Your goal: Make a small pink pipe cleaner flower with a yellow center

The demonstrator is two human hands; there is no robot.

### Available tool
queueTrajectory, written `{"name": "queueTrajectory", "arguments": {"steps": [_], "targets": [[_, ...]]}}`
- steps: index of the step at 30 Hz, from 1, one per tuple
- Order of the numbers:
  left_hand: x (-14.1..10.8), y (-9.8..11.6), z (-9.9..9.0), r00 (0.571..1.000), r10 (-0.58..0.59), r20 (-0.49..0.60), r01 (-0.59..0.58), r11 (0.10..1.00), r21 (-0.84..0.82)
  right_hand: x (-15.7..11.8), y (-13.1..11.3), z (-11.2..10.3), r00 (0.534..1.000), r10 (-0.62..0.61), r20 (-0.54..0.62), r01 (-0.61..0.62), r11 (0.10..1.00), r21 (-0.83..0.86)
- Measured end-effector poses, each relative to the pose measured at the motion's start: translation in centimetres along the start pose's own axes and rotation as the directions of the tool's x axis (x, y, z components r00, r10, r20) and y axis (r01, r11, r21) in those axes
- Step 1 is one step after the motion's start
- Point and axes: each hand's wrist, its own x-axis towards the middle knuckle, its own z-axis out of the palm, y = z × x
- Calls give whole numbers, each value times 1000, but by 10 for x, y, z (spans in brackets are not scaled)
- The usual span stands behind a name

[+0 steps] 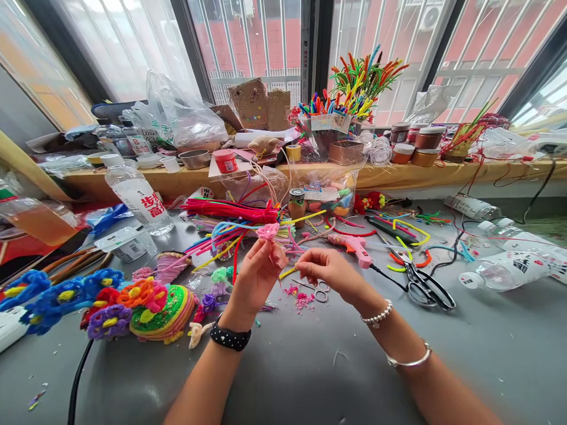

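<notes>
My left hand (pixel 257 274) is closed around the base of a small pink fuzzy flower (pixel 268 231), whose petals stick up above the fingertips. A thin stem shows just below those fingers. To its right, my right hand (pixel 328 270) is pinched, with its fingertips near a short yellow piece (pixel 287 273); whether it grips that piece is too small to tell. Small scissors (pixel 321 291) and pink fuzz scraps (pixel 301 298) lie on the grey table (pixel 305 366) beneath and between the hands.
Colourful fuzzy flowers (pixel 110 295) lie at the left. Behind the hands is a bundle of red and pink pipe cleaners (pixel 230 209). A pink glue gun (pixel 354 247), large black-handled scissors (pixel 425 286) and plastic bottles (pixel 505 268) are on the right.
</notes>
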Motion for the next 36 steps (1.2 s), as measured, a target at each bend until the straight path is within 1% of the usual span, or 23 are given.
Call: {"name": "queueTrajectory", "arguments": {"steps": [3, 5, 7, 9, 12, 14, 15, 16, 18, 20, 22, 23, 25, 26, 27, 28, 30, 31, 32, 33, 34, 35, 36], "targets": [[-1, 2, 1, 1000, 7, 22, -6, 999, -43, 3, 4, -16, 989, -28, -146, 52, 985, 164], [-1, 4, 1, 1000, 24, 20, -23, 998, -59, 4, 5, -28, 973, -4, -233, 87, 933, 350], [-1, 5, 1, 999, 38, 8, -37, 997, -67, 4, 2, -40, 959, -6, -282, 171, 806, 566], [-1, 7, 1, 999, 42, -1, -42, 996, -80, 1, -3, -51, 959, -29, -280, 226, 674, 703], [0, 11, 2, 998, 54, -12, -55, 991, -122, -3, -9, -66, 963, -103, -250, 263, 567, 781], [0, 14, 1, 996, 84, -26, -87, 984, -153, -6, -12, -75, 948, -170, -269, 318, 568, 759], [0, 16, 1, 994, 103, -36, -107, 980, -166, -7, -13, -79, 943, -181, -280, 331, 606, 723], [0, 18, 1, 992, 119, -46, -125, 977, -175, -9, -13, -82, 942, -171, -288, 325, 669, 669], [0, 21, 0, 988, 140, -67, -150, 972, -179, -12, -15, -87, 946, -141, -291, 280, 810, 516], [1, 22, 0, 987, 142, -78, -154, 973, -170, -16, -19, -87, 949, -143, -281, 239, 907, 346], [1, 22, 0, 988, 132, -82, -143, 979, -147, -21, -25, -82, 955, -166, -245, 209, 965, 157], [1, 22, 0, 988, 126, -85, -136, 982, -133, -23, -29, -78, 966, -160, -201, 171, 984, 39], [1, 21, -1, 989, 117, -89, -127, 986, -110, -25, -37, -67, 991, -130, -36, 118, 968, -223], [1, 20, -1, 989, 116, -88, -125, 987, -104, -24, -39, -60, 990, -131, 57, 143, 928, -344], [1, 20, -1, 990, 115, -84, -123, 987, -104, -23, -41, -54, 977, -161, 137, 205, 884, -421], [1, 20, -1, 990, 114, -77, -122, 987, -109, -21, -41, -49, 966, -183, 184, 251, 840, -481], [1, 20, -2, 992, 110, -62, -117, 985, -125, -15, -36, -42, 957, -212, 197, 289, 702, -650], [1, 20, -2, 993, 107, -55, -114, 985, -133, -13, -31, -41, 964, -207, 166, 259, 593, -763], [1, 20, -2, 993, 105, -51, -111, 984, -137, -10, -25, -42, 978, -172, 117, 184, 452, -873], [1, 19, -2, 993, 104, -48, -110, 984, -139, -8, -18, -45, 992, -123, 25, 59, 285, -957], [1, 19, -2, 994, 102, -46, -108, 984, -139, -6, -12, -49, 993, -88, -82, -69, 141, -988], [1, 19, -2, 994, 101, -45, -106, 985, -137, -5, -5, -53, 988, -84, -127, -118, 102, -988], [1, 19, -2, 994, 98, -44, -103, 985, -136, -4, -1, -57, 986, -88, -143, -136, 87, -987]]}}
